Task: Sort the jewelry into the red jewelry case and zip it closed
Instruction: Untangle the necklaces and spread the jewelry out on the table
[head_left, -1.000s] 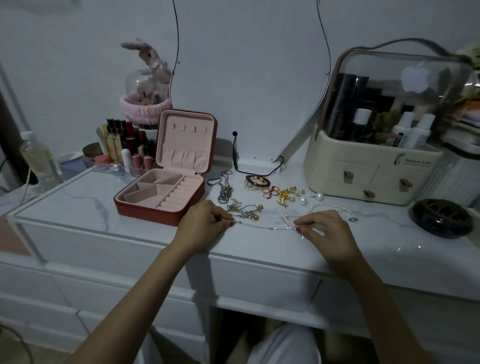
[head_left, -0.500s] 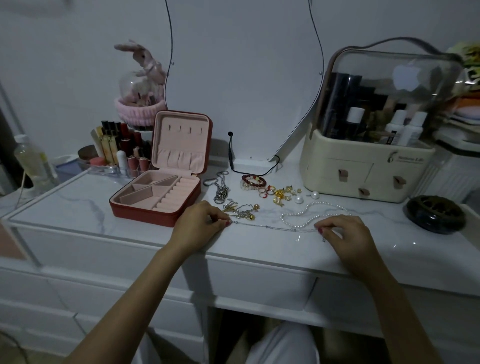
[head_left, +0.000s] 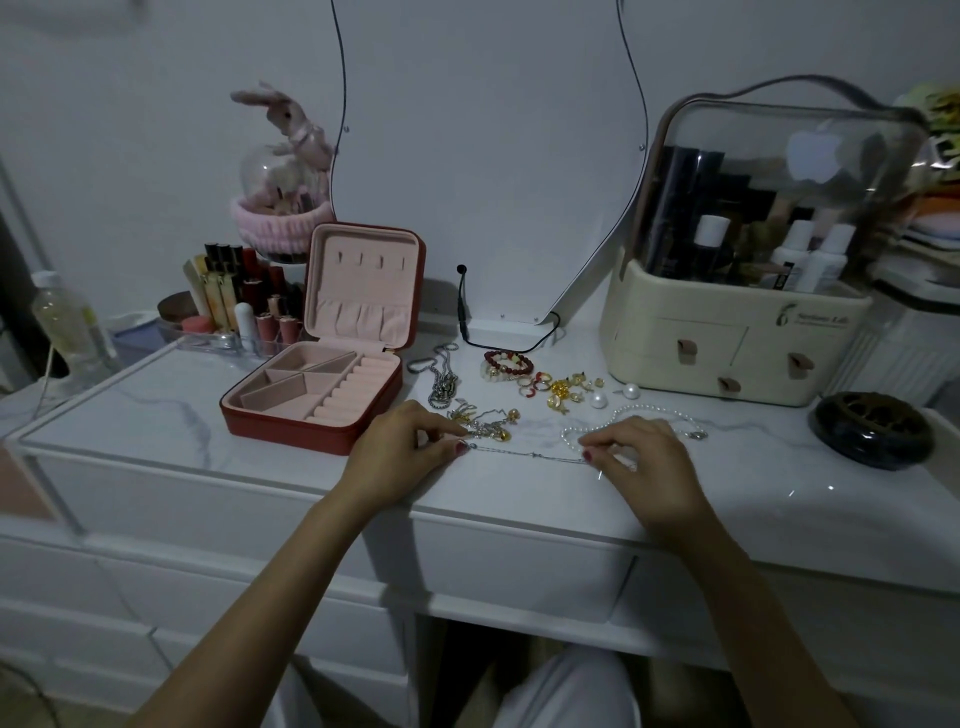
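The red jewelry case (head_left: 291, 431) stands open on the white vanity top, its pink compartments holding nothing. Right of it lie loose pieces: a silver chain necklace (head_left: 442, 382), a red bead bracelet (head_left: 508, 362), gold rings and earrings (head_left: 558, 388), two loose pearls (head_left: 599, 399) and a pearl necklace (head_left: 644, 413). A thin silver chain (head_left: 527, 455) is stretched flat between my hands. My left hand (head_left: 402, 449) pinches its left end, my right hand (head_left: 641, 457) pinches its right end. A tangle of gold and silver charms (head_left: 485, 422) lies just behind my left fingers.
A cream cosmetics organiser (head_left: 737, 332) with a clear lid stands at the back right, a dark round dish (head_left: 872, 428) beside it. Lipsticks in a tray (head_left: 239, 306) and a pink rabbit ornament (head_left: 283, 171) stand behind the case. A mirror (head_left: 488, 156) leans on the wall.
My right hand slid right, drawing the thin chain out straight, then came slightly back left. My left hand kept hold of the other end in place.
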